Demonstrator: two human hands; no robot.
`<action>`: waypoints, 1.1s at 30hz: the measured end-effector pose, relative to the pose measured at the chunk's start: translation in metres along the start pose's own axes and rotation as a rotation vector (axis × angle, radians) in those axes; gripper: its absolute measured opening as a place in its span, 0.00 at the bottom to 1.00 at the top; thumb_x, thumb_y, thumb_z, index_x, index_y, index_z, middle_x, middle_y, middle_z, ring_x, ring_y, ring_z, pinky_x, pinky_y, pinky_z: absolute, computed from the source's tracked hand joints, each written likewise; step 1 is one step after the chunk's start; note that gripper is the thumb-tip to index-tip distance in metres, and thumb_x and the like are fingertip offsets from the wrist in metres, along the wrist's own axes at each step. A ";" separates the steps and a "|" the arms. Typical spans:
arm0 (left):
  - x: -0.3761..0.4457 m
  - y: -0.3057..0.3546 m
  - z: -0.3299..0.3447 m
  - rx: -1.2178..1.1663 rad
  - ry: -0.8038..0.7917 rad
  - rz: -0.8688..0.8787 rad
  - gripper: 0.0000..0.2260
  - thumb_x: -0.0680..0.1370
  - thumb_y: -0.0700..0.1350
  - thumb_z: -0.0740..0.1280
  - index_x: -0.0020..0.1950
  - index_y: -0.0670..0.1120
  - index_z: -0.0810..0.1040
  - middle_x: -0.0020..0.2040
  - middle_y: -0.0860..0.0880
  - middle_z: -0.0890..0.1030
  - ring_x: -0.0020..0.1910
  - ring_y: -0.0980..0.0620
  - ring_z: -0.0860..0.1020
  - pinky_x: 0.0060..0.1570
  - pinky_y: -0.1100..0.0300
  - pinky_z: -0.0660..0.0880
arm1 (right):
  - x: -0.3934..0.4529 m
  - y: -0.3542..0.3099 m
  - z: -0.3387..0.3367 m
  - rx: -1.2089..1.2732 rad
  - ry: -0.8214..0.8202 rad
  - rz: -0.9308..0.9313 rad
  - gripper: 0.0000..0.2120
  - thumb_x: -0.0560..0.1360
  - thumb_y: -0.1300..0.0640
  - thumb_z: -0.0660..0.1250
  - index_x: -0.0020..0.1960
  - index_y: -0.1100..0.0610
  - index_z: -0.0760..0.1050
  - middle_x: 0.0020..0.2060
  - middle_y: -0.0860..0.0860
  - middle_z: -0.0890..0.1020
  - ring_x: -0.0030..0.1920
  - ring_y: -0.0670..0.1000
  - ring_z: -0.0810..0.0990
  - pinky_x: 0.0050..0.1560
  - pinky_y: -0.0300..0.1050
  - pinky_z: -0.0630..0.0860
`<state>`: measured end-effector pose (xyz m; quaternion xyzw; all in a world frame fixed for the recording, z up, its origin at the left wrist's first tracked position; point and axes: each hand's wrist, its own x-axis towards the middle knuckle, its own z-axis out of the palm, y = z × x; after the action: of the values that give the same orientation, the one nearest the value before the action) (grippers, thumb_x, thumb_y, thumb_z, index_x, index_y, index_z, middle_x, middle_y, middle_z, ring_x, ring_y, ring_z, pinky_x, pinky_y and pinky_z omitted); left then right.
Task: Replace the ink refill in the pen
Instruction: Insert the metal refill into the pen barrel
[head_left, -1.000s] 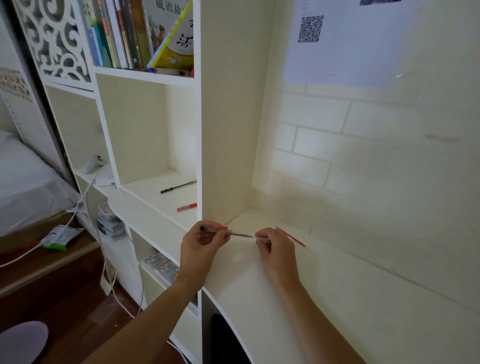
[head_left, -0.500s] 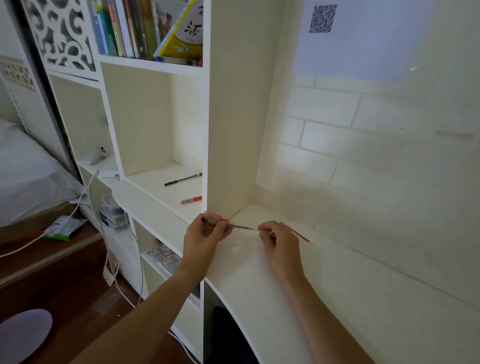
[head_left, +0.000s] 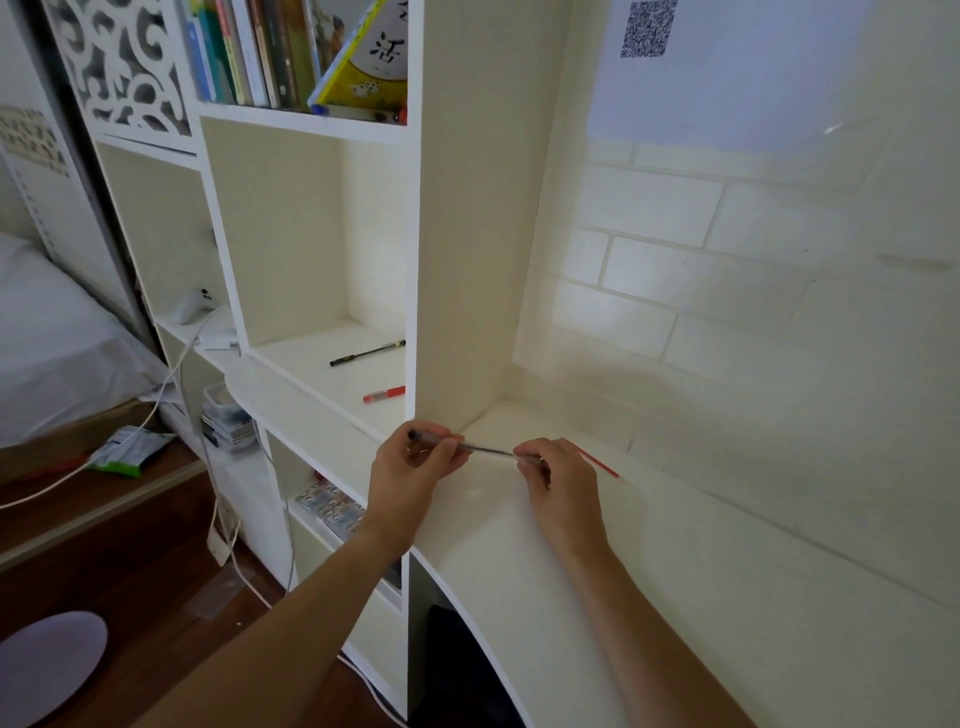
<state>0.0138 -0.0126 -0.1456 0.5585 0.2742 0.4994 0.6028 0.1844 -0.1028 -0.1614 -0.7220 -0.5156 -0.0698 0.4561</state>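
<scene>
Over the white desk (head_left: 545, 561), my left hand (head_left: 410, 470) grips the clear pen barrel (head_left: 441, 441) near its dark end cap. A thin refill (head_left: 493, 451) runs out of the barrel toward my right hand (head_left: 558, 486), whose fingertips pinch its far end. A thin red refill (head_left: 597, 462) sticks out behind my right hand; I cannot tell whether it rests on the desk or sits in that hand.
In the shelf cubby to the left lie a black pen (head_left: 366, 353) and a red pen (head_left: 383, 395). Books (head_left: 291, 52) stand on the shelf above. A white cable (head_left: 218, 519) hangs down the shelf's left side. The tiled wall (head_left: 727, 291) lies behind the desk.
Both hands keep the same hold on the pen and refill. The view has shifted slightly; the hands sit a little higher in frame.
</scene>
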 end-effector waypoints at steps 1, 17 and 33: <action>0.000 0.000 0.000 -0.002 -0.003 0.002 0.03 0.77 0.34 0.72 0.49 0.37 0.79 0.45 0.42 0.84 0.50 0.44 0.85 0.53 0.47 0.82 | 0.000 -0.001 0.000 0.001 -0.002 -0.003 0.07 0.77 0.65 0.70 0.52 0.56 0.83 0.45 0.49 0.82 0.44 0.45 0.79 0.48 0.22 0.68; 0.000 0.002 -0.002 -0.049 -0.144 -0.058 0.05 0.78 0.33 0.70 0.52 0.35 0.76 0.50 0.35 0.84 0.52 0.40 0.85 0.55 0.50 0.82 | 0.000 0.000 -0.003 0.151 -0.031 0.073 0.07 0.78 0.63 0.70 0.52 0.54 0.82 0.45 0.48 0.84 0.45 0.43 0.81 0.46 0.27 0.72; 0.000 0.003 0.001 0.291 -0.051 -0.069 0.05 0.76 0.37 0.73 0.46 0.46 0.86 0.38 0.45 0.86 0.41 0.50 0.85 0.41 0.70 0.77 | 0.002 0.005 -0.015 0.711 -0.051 0.406 0.05 0.80 0.65 0.67 0.48 0.66 0.81 0.40 0.65 0.85 0.35 0.51 0.84 0.41 0.42 0.82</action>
<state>0.0135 -0.0136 -0.1431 0.6430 0.3472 0.4190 0.5389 0.1950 -0.1125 -0.1551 -0.6078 -0.3659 0.2220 0.6689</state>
